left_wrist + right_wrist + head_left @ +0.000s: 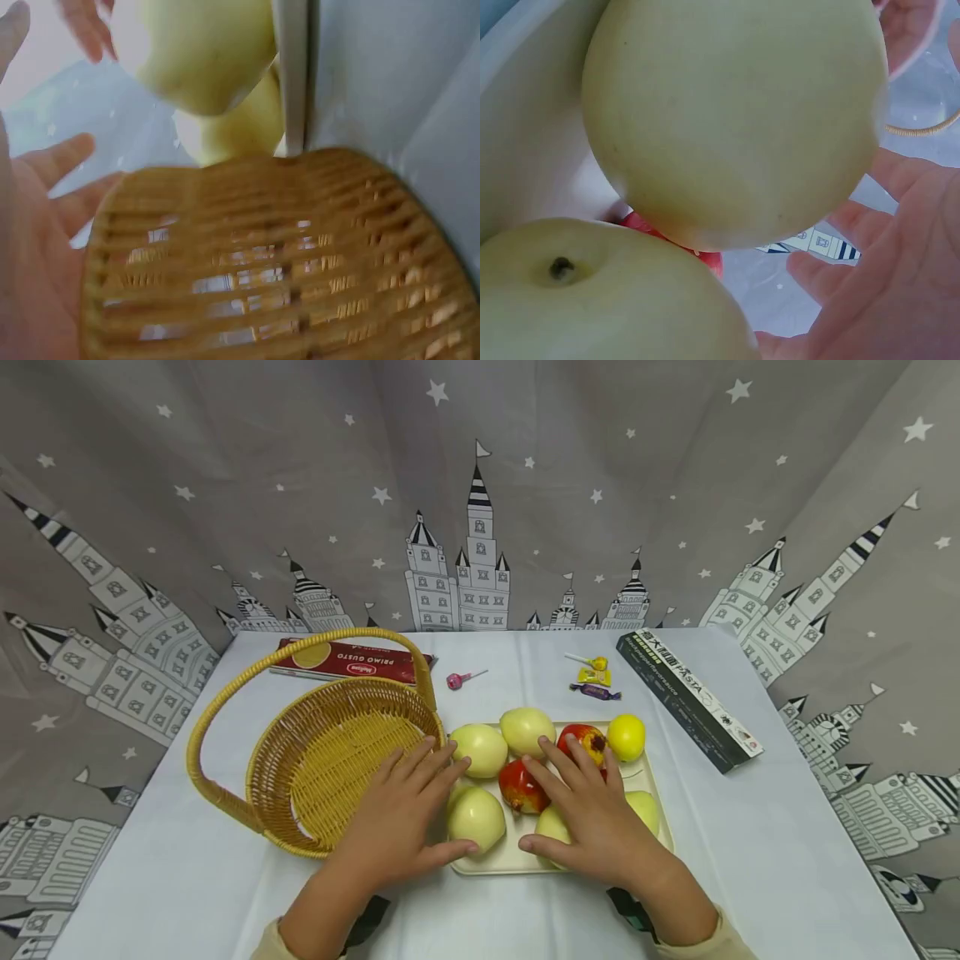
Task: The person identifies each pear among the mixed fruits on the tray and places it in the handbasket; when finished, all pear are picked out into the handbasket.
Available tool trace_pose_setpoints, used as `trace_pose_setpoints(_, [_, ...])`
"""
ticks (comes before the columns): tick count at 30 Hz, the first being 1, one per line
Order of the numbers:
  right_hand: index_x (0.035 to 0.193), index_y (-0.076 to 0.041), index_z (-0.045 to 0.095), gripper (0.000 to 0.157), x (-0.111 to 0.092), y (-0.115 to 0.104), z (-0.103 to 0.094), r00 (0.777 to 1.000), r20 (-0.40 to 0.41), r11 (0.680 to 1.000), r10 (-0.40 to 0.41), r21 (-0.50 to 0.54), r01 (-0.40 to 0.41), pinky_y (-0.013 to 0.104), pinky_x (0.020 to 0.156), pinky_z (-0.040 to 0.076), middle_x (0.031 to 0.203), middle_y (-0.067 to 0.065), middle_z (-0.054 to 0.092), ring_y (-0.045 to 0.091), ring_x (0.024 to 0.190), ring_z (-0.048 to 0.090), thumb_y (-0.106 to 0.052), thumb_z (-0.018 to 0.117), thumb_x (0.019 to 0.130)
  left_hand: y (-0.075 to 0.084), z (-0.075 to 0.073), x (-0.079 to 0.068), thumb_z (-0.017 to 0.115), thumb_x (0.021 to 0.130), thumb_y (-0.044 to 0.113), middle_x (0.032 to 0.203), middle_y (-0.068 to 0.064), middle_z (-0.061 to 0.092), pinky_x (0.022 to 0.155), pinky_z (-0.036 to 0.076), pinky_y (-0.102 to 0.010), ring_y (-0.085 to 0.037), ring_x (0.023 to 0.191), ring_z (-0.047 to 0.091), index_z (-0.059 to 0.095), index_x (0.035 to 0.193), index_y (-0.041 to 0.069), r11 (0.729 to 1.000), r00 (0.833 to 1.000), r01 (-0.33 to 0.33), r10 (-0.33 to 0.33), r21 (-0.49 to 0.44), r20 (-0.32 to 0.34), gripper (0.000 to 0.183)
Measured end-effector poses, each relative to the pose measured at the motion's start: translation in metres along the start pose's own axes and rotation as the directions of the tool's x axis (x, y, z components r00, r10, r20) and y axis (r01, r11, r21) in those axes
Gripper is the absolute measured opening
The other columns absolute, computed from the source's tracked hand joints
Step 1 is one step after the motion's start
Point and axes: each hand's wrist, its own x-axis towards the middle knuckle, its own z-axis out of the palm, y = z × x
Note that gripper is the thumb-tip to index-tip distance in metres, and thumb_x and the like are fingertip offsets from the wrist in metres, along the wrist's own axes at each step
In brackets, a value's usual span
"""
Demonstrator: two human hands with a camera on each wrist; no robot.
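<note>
In the head view my left hand [401, 814] is spread palm down, fingers straight, over the right side of a wicker basket [277, 760] and the left edge of a cream tray [502, 867]. My right hand [600, 827] spreads its straight fingers over the tray's right half, partly hiding the fruit below. Several pale yellow-green fruits [476, 819] lie on the tray with two red pomegranates [522, 787] and a yellow lemon [626, 737]. The right wrist view shows a large pale fruit [735, 120] close beside the right palm. Neither hand grips anything.
The basket's tall handle [198, 727] arches over its left side. Behind it lies a red box [367, 662]. A pink lollipop [455, 681], a yellow lollipop [598, 663] and two wrapped candies [596, 692] lie behind the tray. A black pasta box [686, 697] lies at the right.
</note>
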Motion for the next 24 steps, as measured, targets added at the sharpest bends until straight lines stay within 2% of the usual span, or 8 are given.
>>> trace_pose_setpoints(4, [0.153, -0.029, 0.027, 0.087, 0.0, 0.0, 0.0, 1.0, 0.001, 1.0, -0.007, 0.004, 0.007, 0.067, 0.113, 0.003, 0.161, -0.004, 0.014, 0.031, 0.146, 0.012, -0.077, 0.045, 0.083, -0.008, -0.011, -0.012, 0.059, 0.081, 0.069, 0.146, -0.002, 0.045, 0.112, 0.031, -0.049, -0.026, 0.136, 0.037, 0.048, 0.142, 0.018, 0.998, 0.992, -0.025, 0.017, -0.065, -0.127, 0.08])
trace_pose_setpoints(7, [0.153, -0.029, 0.026, 0.086, -0.001, 0.001, 0.0, 1.0, 0.001, 0.999, -0.019, 0.039, 0.019, 0.067, 0.113, 0.009, 0.161, -0.003, 0.014, 0.031, 0.146, 0.011, -0.072, 0.051, 0.083, -0.016, -0.022, -0.028, 0.061, 0.085, 0.058, 0.127, -0.003, 0.061, 0.099, 0.044, -0.04, -0.025, 0.115, 0.056, 0.062, 0.127, 0.011, 0.994, 0.93, -0.068, 0.033, -0.082, -0.366, 0.063])
trace_pose_setpoints(9, [0.153, -0.028, 0.026, 0.085, 0.0, 0.001, 0.0, 1.0, -0.003, 0.997, -0.03, 0.066, 0.03, 0.067, 0.113, 0.011, 0.161, -0.002, 0.015, 0.031, 0.146, 0.011, -0.07, 0.053, 0.084, -0.023, -0.03, -0.041, 0.063, 0.087, 0.051, 0.108, -0.007, 0.069, 0.09, 0.048, -0.033, -0.027, 0.095, 0.063, 0.069, 0.111, 0.005, 0.993, 0.824, -0.082, 0.018, -0.087, -0.566, 0.052])
trace_pose_setpoints(12, [0.153, -0.028, 0.027, 0.084, 0.0, 0.0, 0.001, 0.999, -0.013, 0.994, -0.044, 0.1, 0.045, 0.066, 0.113, 0.013, 0.16, -0.002, 0.017, 0.031, 0.146, 0.011, -0.069, 0.054, 0.084, -0.035, -0.039, -0.061, 0.067, 0.085, 0.046, 0.084, -0.013, 0.068, 0.085, 0.046, -0.023, -0.03, 0.076, 0.06, 0.07, 0.091, -0.001, 0.992, 0.6, 0.024, -0.112, -0.122, -0.792, 0.047])
trace_pose_setpoints(14, [0.153, -0.028, 0.027, 0.084, 0.001, 0.0, 0.001, 0.999, -0.014, 0.99, -0.049, 0.129, 0.05, 0.064, 0.114, 0.014, 0.16, -0.003, 0.018, 0.03, 0.147, 0.01, -0.069, 0.054, 0.084, -0.043, -0.045, -0.076, 0.07, 0.082, 0.041, 0.083, -0.012, 0.066, 0.09, 0.04, -0.018, -0.026, 0.082, 0.057, 0.066, 0.09, -0.006, 0.963, 0.467, 0.159, -0.266, -0.216, -0.843, 0.048])
trace_pose_setpoints(17, [0.153, -0.029, 0.027, 0.084, 0.001, -0.002, 0.001, 0.999, 0.004, 0.984, -0.045, 0.172, 0.043, 0.059, 0.116, 0.014, 0.16, -0.006, 0.018, 0.026, 0.147, 0.009, -0.069, 0.055, 0.084, -0.051, -0.05, -0.094, 0.072, 0.079, 0.026, 0.099, 0.004, 0.06, 0.094, 0.037, -0.018, -0.013, 0.098, 0.051, 0.057, 0.101, -0.012, 0.852, 0.35, 0.339, -0.508, -0.399, -0.787, 0.047])
trace_pose_setpoints(20, [0.152, -0.029, 0.028, 0.082, 0.002, -0.005, 0.001, 0.998, 0.006, 0.976, -0.055, 0.21, 0.053, 0.057, 0.117, 0.014, 0.159, -0.005, 0.021, 0.026, 0.147, 0.009, -0.066, 0.057, 0.085, -0.055, -0.051, -0.103, 0.072, 0.08, 0.004, 0.119, 0.01, 0.052, 0.101, 0.041, -0.019, -0.012, 0.114, 0.049, 0.05, 0.114, -0.014, 0.742, 0.349, 0.389, -0.667, -0.546, -0.658, 0.045])
trace_pose_setpoints(24, [0.151, -0.025, 0.032, 0.08, 0.004, -0.01, 0.001, 0.995, -0.014, 0.964, -0.098, 0.247, 0.098, 0.057, 0.117, 0.014, 0.158, -0.004, 0.024, 0.028, 0.147, 0.012, -0.062, 0.06, 0.085, -0.053, -0.043, -0.104, 0.067, 0.083, -0.012, 0.13, -0.007, 0.052, 0.099, 0.047, -0.022, -0.022, 0.123, 0.051, 0.046, 0.124, -0.01, 0.666, 0.398, 0.376, -0.744, -0.644, -0.537, 0.046])
